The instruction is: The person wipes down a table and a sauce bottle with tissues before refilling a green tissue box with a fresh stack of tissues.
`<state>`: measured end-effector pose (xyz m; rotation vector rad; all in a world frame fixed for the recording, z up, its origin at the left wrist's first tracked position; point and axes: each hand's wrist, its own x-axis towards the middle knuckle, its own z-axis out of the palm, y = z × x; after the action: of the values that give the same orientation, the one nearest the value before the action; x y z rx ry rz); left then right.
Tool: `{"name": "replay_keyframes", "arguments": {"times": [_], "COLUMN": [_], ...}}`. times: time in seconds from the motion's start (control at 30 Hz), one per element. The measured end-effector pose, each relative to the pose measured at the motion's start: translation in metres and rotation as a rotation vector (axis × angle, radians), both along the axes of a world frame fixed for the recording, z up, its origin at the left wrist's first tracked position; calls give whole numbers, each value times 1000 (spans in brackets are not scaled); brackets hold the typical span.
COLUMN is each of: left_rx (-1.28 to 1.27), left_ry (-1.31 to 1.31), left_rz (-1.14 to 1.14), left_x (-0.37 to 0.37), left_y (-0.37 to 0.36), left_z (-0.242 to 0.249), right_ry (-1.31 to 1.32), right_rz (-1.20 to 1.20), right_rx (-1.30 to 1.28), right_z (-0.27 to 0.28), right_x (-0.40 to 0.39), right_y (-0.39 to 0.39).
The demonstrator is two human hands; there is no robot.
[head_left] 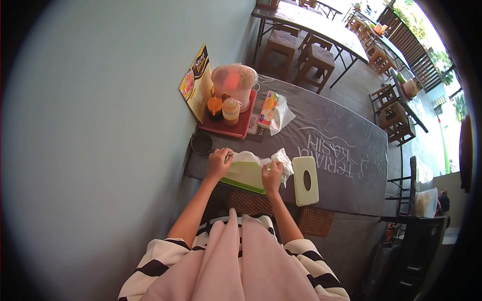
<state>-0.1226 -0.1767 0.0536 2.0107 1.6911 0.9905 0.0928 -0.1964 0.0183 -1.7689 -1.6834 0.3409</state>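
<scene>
A green-edged box [245,176] with a pale inside lies near the front edge of the dark table. White tissue [248,156] runs along its far side. My left hand [219,163] is closed on the tissue at the box's left end. At the right end, my right hand [272,176] has its fingers pressed together on the tissue's other end. Crumpled white tissue [284,165] sits just beyond my right hand. To the right lies a cream lid [306,181] with an oval hole.
Behind my hands, a red tray [228,131] holds a pink tub and two sauce bottles, beside a menu card [197,85]. A tissue pack [269,109] and a dark round bowl [202,143] are on the table [351,185]. The wall [125,110] is at left.
</scene>
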Motion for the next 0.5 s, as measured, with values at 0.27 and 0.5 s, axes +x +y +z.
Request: {"name": "replay_keyframes", "arguments": {"times": [0.27, 0.5], "left_rx": [-105, -186], "left_ry": [-194, -271], "left_rz": [11, -103], "left_x": [-1, -6], "left_y": [8, -1], "left_z": [-4, -1], "right_ry": [335, 247], "right_rz": [-86, 99], "right_rx": [-39, -54], "right_z": [8, 13], "right_x": [29, 39], "right_y": [10, -1]}}
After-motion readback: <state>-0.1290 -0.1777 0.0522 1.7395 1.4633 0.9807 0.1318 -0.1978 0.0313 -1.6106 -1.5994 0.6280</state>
